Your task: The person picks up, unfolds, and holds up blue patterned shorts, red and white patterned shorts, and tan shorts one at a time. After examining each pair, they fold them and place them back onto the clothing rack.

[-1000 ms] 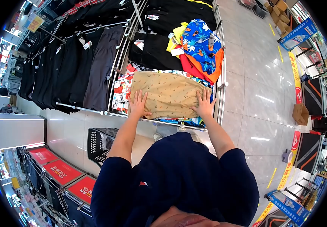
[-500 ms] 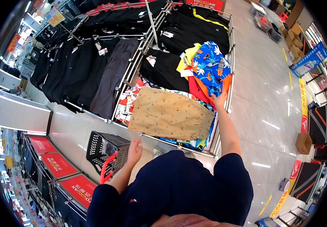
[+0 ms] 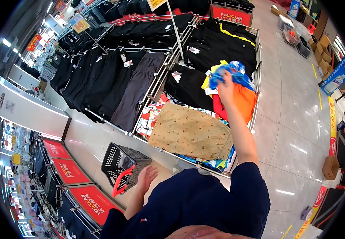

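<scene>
My right hand (image 3: 225, 85) is on the blue patterned garment (image 3: 236, 68), its fingers closed on the bunched cloth and partly blurred. Under and beside it lie an orange garment (image 3: 243, 104), a red one (image 3: 219, 108) and a yellow one (image 3: 205, 83). Tan patterned shorts (image 3: 192, 130) lie flat at the near end of the rack, over other colourful clothes. My left hand (image 3: 146, 178) hangs with its fingers apart and nothing in it, beside a black basket (image 3: 136, 159) with a red handle (image 3: 123, 180).
Metal rails (image 3: 260, 59) edge the display rack. Black trousers (image 3: 96, 79) fill the racks at the left and back. Red sign panels (image 3: 90, 201) stand at the lower left. At the right are a blue sign (image 3: 336, 75) and a cardboard box (image 3: 331, 167).
My right hand has moved up the rack with the blue cloth, which is now bunched, baring more of the orange garment. My left hand's fingers have spread. The view has shifted.
</scene>
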Demonstrator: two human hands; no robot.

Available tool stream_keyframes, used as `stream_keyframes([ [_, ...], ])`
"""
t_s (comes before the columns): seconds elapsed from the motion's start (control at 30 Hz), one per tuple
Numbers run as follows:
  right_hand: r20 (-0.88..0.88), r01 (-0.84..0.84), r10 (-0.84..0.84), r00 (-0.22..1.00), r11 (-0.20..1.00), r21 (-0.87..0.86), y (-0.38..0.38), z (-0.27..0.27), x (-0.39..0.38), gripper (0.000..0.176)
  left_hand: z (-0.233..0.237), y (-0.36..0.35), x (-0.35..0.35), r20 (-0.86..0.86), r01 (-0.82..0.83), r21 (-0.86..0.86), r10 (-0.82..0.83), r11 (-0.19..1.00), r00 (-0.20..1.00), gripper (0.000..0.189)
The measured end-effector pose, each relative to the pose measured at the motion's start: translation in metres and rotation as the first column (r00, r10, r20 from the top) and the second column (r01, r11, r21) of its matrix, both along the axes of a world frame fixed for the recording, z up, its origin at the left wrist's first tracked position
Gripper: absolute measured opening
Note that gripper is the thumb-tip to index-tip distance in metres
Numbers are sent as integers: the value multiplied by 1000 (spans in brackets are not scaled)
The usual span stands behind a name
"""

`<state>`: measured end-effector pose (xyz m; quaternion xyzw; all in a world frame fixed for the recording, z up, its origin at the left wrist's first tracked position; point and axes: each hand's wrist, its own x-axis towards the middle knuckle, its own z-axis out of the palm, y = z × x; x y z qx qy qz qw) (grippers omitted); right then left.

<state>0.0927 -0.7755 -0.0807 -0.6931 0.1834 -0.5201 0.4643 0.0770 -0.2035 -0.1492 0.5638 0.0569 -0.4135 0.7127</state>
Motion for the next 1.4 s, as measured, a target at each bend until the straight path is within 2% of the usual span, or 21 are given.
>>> stream_keyframes([
  [0.07, -5, -232, 237, 972, 948, -219, 61, 47, -8, 31, 24, -31, 14, -48, 4, -99, -9, 995, 999, 64],
  [0.1, 301, -655, 586, 752, 611, 445, 100, 46, -16, 37, 42, -51, 17, -84, 28, -269, -52, 963, 995, 67],
  [0.17, -83, -747, 742, 665, 660, -86, 183, 45, -52, 35, 64, -80, 32, -105, 46, -438, -102, 898, 989, 71],
  [0.23, -223, -971, 965, 140, 90, -221, 247, 78, -75, 33, 74, -94, 40, -81, 171, -668, -300, 724, 951, 94],
  [0.33, -342, -954, 897, -280, -300, -7, 312, 38, -97, 32, 90, -99, 31, -25, 179, -756, -301, 630, 953, 84],
  [0.43, -379, -948, 904, -196, -76, 309, 304, 11, -108, 39, 107, -90, 22, 53, 196, -731, -232, 654, 971, 75],
  [0.5, -565, -809, 824, -55, 295, 509, 286, 0, -110, 34, 115, -80, 17, 128, 235, -660, -202, 713, 971, 69],
  [0.53, -379, -737, 918, 120, 338, 586, 283, -45, -112, 33, 120, -76, 15, 190, 274, -588, -199, 761, 961, 66],
  [0.6, -150, -720, 972, 183, 236, 653, 277, -72, -119, 42, 127, -65, 9, 325, 358, -366, -242, 859, 914, 61],
  [0.7, 636, -399, 701, 323, -509, 763, 272, -49, -126, 61, 98, -37, -3, 281, 503, 293, -576, 813, 767, 44],
  [0.73, 636, -381, 706, 311, -521, 764, 277, -33, -122, 61, 132, -52, -8, 44, 713, 470, -820, 521, 570, 42],
  [0.8, 413, -274, 853, 318, -334, 902, 297, -6, -118, 59, 129, -58, -36, 512, 685, 396, -766, 611, 388, 43],
  [0.93, 661, -318, 686, 304, -581, 749, 323, -55, -105, 38, 144, -52, -57, 494, 630, 544, -819, 554, 293, 44],
  [1.0, 616, -335, 699, 362, -520, 786, 318, -29, -99, 35, 147, -34, -61, 438, 593, 553, -809, 586, 391, 45],
  [1.07, 367, -287, 788, 494, -251, 924, 326, -31, -93, 37, 143, -10, -64, 382, 547, 553, -774, 629, 504, 43],
  [1.13, 48, -612, 940, 339, 182, 770, 335, -119, -87, 44, 118, 17, -67, 377, 361, 319, -467, 876, 800, 57],
  [1.17, -665, -857, 719, 204, 460, 234, 323, -59, -92, 53, 72, 38, -62, 307, 216, 124, -244, 969, 920, 72],
  [1.2, -480, -670, 469, 742, 494, -554, 340, -71, -98, 51, 96, 27, -67, 182, 80, -271, -31, 959, 983, 75],
  [1.27, -334, -703, 688, 644, 360, -613, 365, -55, -102, 47, 78, 25, -75, 172, -75, -395, 154, 916, 973, 81],
  [1.33, -318, -954, 938, 140, 214, 212, 376, 0, -120, 42, 25, 58, -69, 83, 116, -624, -82, 772, 993, 63],
  [1.4, -256, -881, 849, 463, 408, -241, 383, -2, -120, 33, 22, 20, -73, -70, -220, -393, 210, 893, 975, 53],
])
